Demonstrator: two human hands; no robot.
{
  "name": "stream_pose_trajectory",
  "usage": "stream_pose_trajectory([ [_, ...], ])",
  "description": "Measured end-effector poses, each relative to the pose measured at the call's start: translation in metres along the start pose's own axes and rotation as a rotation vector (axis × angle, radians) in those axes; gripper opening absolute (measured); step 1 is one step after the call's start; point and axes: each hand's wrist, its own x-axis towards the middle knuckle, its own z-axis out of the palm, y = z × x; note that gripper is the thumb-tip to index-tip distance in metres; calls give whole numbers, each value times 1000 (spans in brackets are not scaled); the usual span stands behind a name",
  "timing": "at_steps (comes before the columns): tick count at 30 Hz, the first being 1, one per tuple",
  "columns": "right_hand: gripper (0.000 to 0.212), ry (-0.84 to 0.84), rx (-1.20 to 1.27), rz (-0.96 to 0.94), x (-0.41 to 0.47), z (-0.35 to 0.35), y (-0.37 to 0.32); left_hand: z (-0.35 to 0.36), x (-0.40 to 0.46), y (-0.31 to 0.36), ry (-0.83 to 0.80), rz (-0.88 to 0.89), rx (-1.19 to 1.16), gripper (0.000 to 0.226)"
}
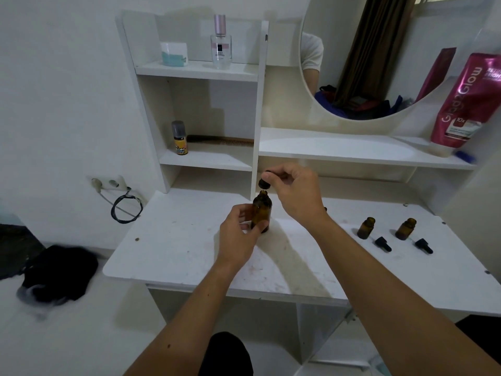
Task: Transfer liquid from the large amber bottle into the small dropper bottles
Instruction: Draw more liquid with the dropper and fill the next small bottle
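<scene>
At the centre of the white table (173, 251), the left hand (238, 237) grips the upright large amber bottle (261, 213) while the right hand (295, 191) pinches a dropper cap (264, 181) just above its mouth. Two small dropper bottles (366, 227) stand uncapped to the right, droppers (382, 244) lying beside them. Judged early: no filling evident. Liquid levels and the dropper's glass tube cannot be made out.
</scene>
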Motion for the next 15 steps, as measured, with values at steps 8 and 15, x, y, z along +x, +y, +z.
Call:
stream_pose_trajectory([
  [8, 7, 18, -60, -16, 0, -1, -2, 2, 1, -3, 2, -4, 10, 51],
  [15, 14, -34, -52, -23, -2, -5, -7, 2, 1, -3, -5, -8, 19, 48],
])
